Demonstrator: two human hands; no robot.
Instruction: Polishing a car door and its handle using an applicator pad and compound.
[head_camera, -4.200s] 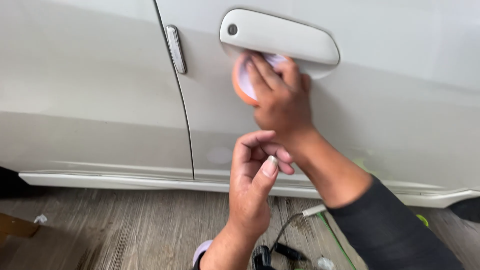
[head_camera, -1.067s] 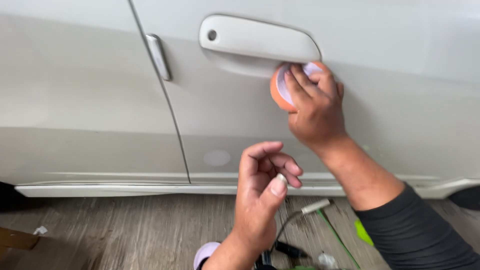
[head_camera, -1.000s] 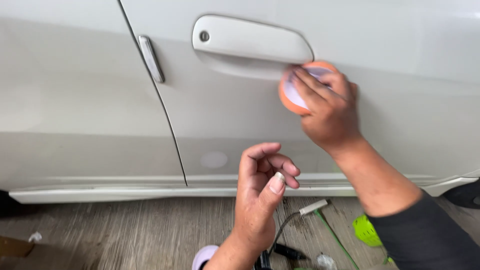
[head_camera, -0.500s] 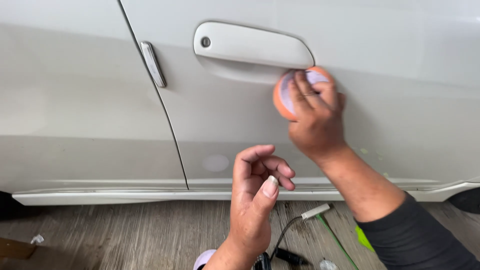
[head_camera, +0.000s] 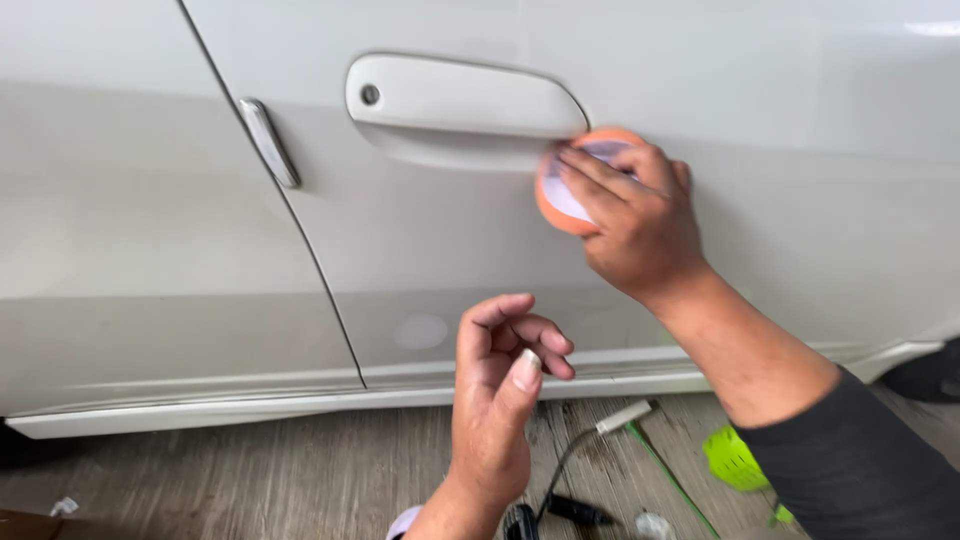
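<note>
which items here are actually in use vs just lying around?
In use:
- orange pad, pressed to the car door by the right hand
- door handle, just left of the pad
- left hand, empty, fingers curled, off the door

Lying about, on the floor:
- black cable
- green object
- white scrap

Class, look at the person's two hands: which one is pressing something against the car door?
The right hand, fingers spread on a round orange pad beside the door handle. The left hand hangs curled and empty.
</note>
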